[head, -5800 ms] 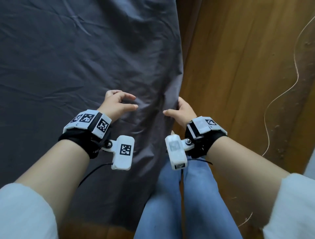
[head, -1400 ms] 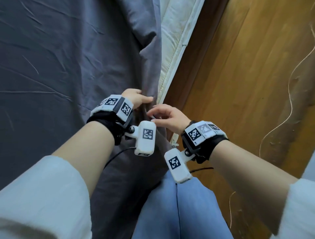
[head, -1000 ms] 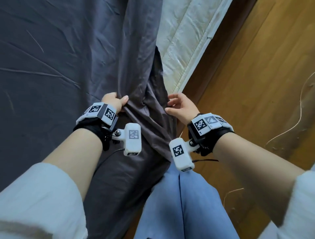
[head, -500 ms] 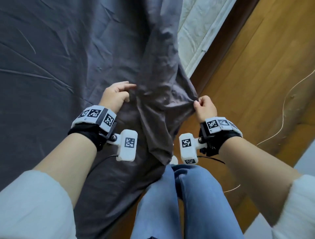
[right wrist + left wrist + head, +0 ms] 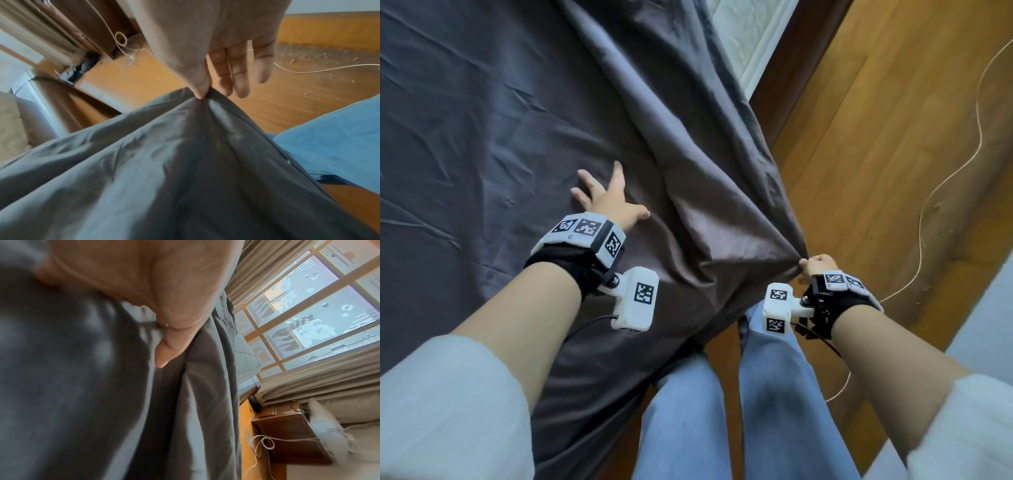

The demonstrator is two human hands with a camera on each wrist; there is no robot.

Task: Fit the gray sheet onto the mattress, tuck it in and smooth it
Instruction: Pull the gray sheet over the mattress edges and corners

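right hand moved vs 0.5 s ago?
Yes. The right hand, pinching the gray sheet, has pulled out away from the mattress edge, over the wooden floor.

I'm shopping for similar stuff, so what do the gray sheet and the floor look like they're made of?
Gray sheet: thin woven cloth, likely cotton, matte; it creases and drapes softly. Floor: wooden boards with a light sheen; grain and plank seams show, though laminate is possible.

Since the earlier frames the left hand (image 5: 604,200) let go of the gray sheet (image 5: 524,113) and spread flat on it, while the right hand (image 5: 816,265) pinched its edge and drew it out over the wooden floor (image 5: 887,144), covering more of the mattress (image 5: 739,37).
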